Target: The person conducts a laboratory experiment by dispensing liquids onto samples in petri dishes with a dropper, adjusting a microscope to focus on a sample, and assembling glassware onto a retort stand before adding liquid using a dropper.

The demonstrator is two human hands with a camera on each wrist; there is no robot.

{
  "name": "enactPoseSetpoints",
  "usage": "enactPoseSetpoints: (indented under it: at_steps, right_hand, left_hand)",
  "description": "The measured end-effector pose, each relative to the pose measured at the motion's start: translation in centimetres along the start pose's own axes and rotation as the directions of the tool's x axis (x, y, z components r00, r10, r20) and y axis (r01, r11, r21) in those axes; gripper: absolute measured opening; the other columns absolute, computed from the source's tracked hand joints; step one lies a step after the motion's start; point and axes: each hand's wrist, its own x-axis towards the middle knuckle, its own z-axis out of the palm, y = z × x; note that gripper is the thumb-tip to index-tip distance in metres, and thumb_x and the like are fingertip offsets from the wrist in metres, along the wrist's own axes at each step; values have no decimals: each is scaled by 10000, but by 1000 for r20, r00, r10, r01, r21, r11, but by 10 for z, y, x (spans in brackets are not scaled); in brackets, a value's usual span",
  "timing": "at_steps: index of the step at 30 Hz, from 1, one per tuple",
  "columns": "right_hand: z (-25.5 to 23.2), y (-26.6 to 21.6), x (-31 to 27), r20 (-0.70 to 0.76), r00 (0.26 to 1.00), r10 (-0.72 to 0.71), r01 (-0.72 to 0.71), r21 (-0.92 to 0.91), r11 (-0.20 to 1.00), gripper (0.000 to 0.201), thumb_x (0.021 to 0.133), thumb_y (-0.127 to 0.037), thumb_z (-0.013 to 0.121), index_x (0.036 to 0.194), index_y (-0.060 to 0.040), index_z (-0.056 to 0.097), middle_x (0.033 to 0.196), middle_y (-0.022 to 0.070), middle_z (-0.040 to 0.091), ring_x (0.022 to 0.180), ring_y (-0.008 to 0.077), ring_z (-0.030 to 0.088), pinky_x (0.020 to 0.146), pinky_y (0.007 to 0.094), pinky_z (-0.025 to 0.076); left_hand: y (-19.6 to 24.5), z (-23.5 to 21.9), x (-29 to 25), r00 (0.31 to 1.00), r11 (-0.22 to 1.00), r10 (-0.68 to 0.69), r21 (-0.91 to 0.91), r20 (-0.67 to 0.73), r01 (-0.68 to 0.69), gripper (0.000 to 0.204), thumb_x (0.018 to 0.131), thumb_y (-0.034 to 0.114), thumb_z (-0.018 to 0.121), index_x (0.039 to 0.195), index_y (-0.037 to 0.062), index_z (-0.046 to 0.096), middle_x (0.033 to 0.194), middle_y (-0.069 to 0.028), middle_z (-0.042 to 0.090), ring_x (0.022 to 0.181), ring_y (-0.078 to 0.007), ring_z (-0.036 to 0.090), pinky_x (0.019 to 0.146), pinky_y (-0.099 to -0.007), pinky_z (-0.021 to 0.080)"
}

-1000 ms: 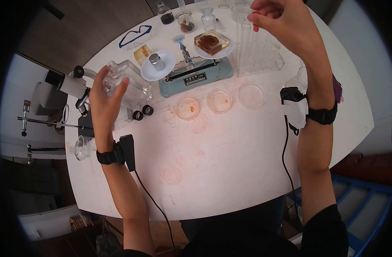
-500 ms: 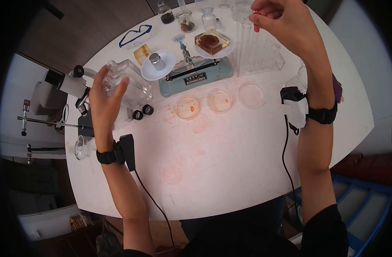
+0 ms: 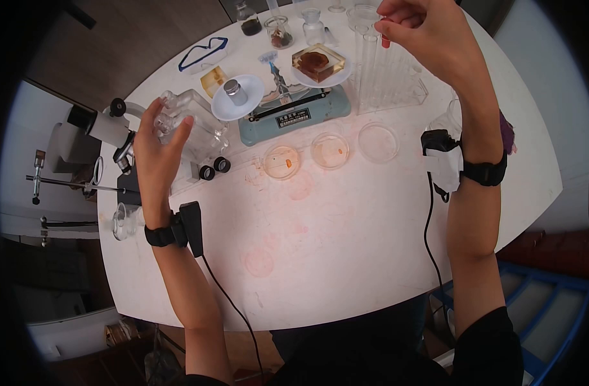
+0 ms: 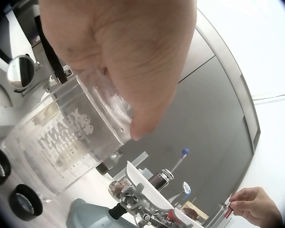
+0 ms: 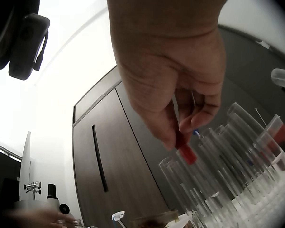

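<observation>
My left hand is curved round the top of a clear container with frosted lettering, thumb at its upper corner. Other clear glassware lies close against it in the head view. Far right, my right hand pinches a small red cylindrical piece, which looks like a dropper bulb, between thumb and fingers. That piece sits right at the mouths of several upright test tubes in a clear rack. Whatever is below the red piece is hard to make out among the glass.
A balance stands mid-table, with a metal weight on its left pan and an amber block on its right. Before it are three petri dishes. A microscope stands left, safety goggles and jars behind.
</observation>
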Motion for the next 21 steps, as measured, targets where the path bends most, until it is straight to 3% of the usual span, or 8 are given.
enactPoseSetpoints:
  at_steps: [14, 21]
  right_hand:
    - [-2, -3, 0, -14, 1000, 11, -12, -15, 1000, 68, 795, 58, 703, 853, 86, 683, 729, 119, 679, 663, 157, 661, 619, 263, 517]
    - [0, -14, -13, -81, 988, -133, 128, -62, 990, 56, 795, 69, 693, 841, 94, 673, 722, 119, 675, 655, 157, 660, 611, 261, 516]
  left_hand:
    - [2, 0, 0, 1000, 1000, -10, -6, 4, 10, 689, 849, 305, 763, 1371, -61, 501, 1346, -254, 557, 1265, -316, 551, 1109, -385, 383]
    - [1, 0, 0, 1000, 1000, -11, 11, 2, 11, 686, 855, 303, 759, 1371, -65, 499, 1351, -259, 553, 1271, -316, 547, 1117, -380, 371]
